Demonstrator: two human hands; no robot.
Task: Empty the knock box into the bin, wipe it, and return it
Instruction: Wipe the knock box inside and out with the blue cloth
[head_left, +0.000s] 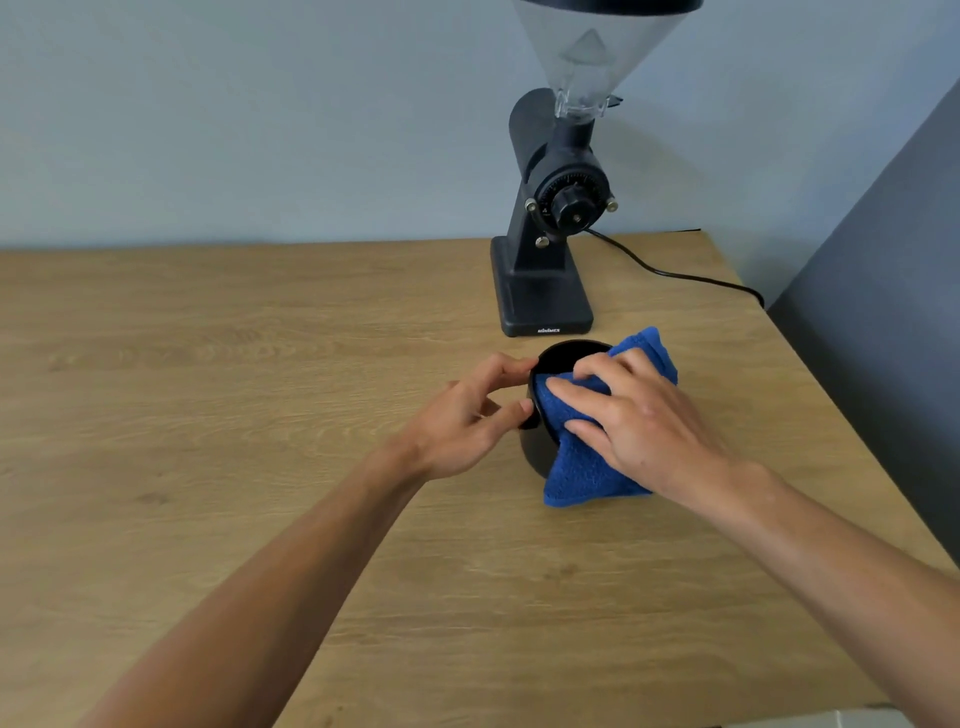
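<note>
A pale wood-grain table stands against a blue-grey wall, with a darker grey wall along the right edge. The black, round knock box stands upright on the table just in front of the base of a black coffee grinder. The left hand is at the box's left side, thumb and curled fingers gripping its rim. The right hand lies over the box's right half, its spread, nearly straight fingers pressing a blue cloth down into the opening. The cloth spills over the near and right sides of the box onto the table. The grinder carries a clear hopper, and a black cord trails off to the right. A small white brand mark on the front of the grinder's base is too blurred to read.
</note>
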